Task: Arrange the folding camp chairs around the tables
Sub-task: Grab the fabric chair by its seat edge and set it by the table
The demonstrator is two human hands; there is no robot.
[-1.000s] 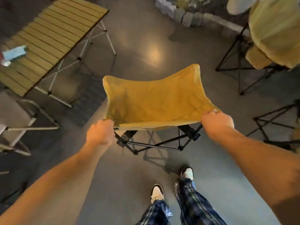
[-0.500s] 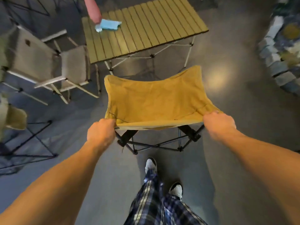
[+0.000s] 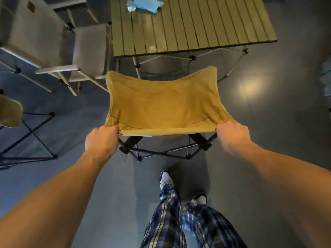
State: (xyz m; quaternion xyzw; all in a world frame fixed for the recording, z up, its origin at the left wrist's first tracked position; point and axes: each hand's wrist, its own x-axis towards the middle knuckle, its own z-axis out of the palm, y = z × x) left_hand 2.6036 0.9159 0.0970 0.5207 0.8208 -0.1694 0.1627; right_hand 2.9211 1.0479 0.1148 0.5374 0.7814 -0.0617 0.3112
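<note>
A yellow fabric camp chair [image 3: 163,102] with a black folding frame is carried in front of me above the floor. My left hand [image 3: 101,138] grips its near left corner and my right hand [image 3: 232,135] grips its near right corner. Just beyond the chair stands a slatted wooden folding table [image 3: 193,24] on pale metal legs. The chair's far edge overlaps the table's near legs in view.
A grey camp chair [image 3: 86,51] with a pale frame stands at the table's left side. Another yellow chair [image 3: 9,111] on a black frame sits at the far left edge. A blue cloth [image 3: 146,4] lies on the table. My feet are on the grey floor below.
The view has turned and moved toward the wooden table, which now lies straight ahead and close. Both hands keep the same grip on the yellow chair.
</note>
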